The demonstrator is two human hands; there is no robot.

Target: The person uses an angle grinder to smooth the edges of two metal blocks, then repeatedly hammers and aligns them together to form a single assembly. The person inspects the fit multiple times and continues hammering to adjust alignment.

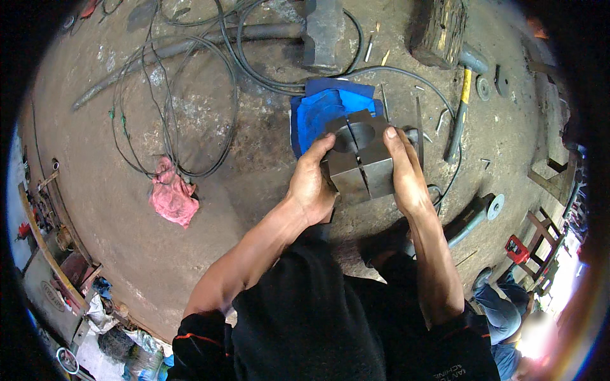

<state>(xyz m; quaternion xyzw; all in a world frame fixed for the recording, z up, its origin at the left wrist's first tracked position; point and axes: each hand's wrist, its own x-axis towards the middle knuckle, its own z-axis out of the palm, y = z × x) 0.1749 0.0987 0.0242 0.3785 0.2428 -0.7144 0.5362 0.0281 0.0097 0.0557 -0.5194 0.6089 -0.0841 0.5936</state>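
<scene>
Between my two hands is a dark metal block split into two halves, with a round bore (363, 134) across the split. My left hand (311, 184) grips the left half (347, 182), its thumb on the top face near the bore. The right half (380, 174) is gripped by my right hand (408, 171), with the thumb at its upper corner. A narrow uneven gap runs between the halves. Just beyond the block, partly covered by it, several blue sheets (321, 108) lie on the floor. The undersides of the block and most fingertips are hidden.
Right of me lie a hammer (464, 105) with a yellow-and-dark handle and an angle grinder (473, 219). Coiled black cable (234, 95) and a heavy metal piece (323, 35) are ahead. A pink cloth (173, 198) lies left. Another person (502, 314) sits at lower right.
</scene>
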